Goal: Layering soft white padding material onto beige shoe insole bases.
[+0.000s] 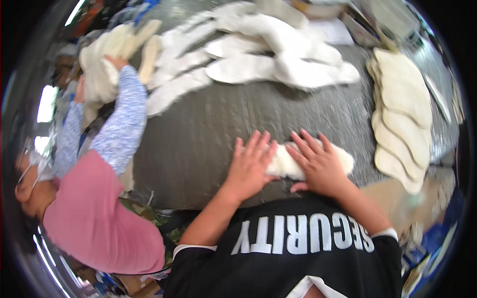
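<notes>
A fluffy cream insole [287, 164] lies crosswise on the dark, plastic-covered table [198, 134], close to its front edge. My left hand [251, 164] rests flat at the insole's left end, fingers stretched out and pointing away from me. Over its right half my right hand [318, 161] is spread flat, palm down. Both hands press on the fleece and cover parts of it; neither grips it. The insole's rounded right end shows beyond my right hand.
White fleece insoles [243, 68] lie heaped along the far side. Flat cream insoles [401, 114] overlap in a stack at the right. At the left, a co-worker in a pink top [94, 208] handles another insole pile [107, 49]. A cardboard piece [397, 198] lies near my right elbow.
</notes>
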A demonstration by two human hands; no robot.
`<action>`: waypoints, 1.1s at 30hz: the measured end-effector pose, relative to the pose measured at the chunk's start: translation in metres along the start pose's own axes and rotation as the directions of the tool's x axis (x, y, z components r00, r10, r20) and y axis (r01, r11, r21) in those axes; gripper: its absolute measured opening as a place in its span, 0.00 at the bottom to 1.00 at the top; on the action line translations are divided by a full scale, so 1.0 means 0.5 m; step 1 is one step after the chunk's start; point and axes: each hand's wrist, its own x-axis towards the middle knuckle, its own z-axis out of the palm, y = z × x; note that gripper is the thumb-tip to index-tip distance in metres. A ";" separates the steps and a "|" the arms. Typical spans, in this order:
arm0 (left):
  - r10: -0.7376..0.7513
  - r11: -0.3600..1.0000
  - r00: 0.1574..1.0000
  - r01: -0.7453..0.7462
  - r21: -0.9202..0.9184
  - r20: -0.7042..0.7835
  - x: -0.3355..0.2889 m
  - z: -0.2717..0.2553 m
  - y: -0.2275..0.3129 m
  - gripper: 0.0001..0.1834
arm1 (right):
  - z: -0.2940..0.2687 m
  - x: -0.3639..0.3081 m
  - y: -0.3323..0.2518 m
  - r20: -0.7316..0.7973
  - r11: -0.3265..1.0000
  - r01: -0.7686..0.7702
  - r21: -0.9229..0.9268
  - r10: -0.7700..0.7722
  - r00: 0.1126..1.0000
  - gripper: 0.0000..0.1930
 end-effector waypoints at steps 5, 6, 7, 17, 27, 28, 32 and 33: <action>0.042 0.992 0.984 -0.062 -0.111 -0.175 -0.024 0.033 -0.006 0.42 | 0.032 -0.039 0.017 -0.196 0.992 -0.091 0.085 0.106 0.975 0.50; 0.042 0.987 0.977 -0.073 -0.144 -0.208 -0.024 0.020 -0.002 0.40 | 0.026 -0.053 0.023 -0.209 0.986 -0.159 0.051 0.167 0.964 0.48; 0.019 0.991 0.973 -0.048 -0.125 -0.229 -0.034 0.016 -0.013 0.40 | 0.036 -0.066 0.036 -0.275 0.979 -0.194 0.067 0.205 0.939 0.45; -0.133 0.818 0.594 0.517 0.250 -0.794 -0.242 -0.059 -0.229 0.42 | 0.090 -0.118 0.091 -0.485 0.949 -0.220 0.226 0.306 0.819 0.32; -0.525 0.614 0.403 0.790 -0.006 -0.750 -0.220 -0.055 -0.281 0.29 | 0.102 -0.126 0.096 -0.582 0.937 -0.108 0.331 0.293 0.759 0.21; -0.460 0.709 0.493 0.704 0.027 -0.738 -0.176 -0.030 -0.248 0.26 | 0.098 -0.128 0.091 -0.592 0.934 -0.113 0.340 0.306 0.745 0.17; -0.334 0.940 0.813 0.324 -0.107 -0.476 -0.057 0.023 -0.105 0.25 | 0.095 -0.139 0.083 -0.598 0.937 -0.100 0.335 0.294 0.746 0.12; -0.307 0.951 0.850 0.260 -0.166 -0.428 -0.048 0.025 -0.078 0.26 | 0.090 -0.138 0.085 -0.594 0.940 -0.074 0.333 0.270 0.757 0.12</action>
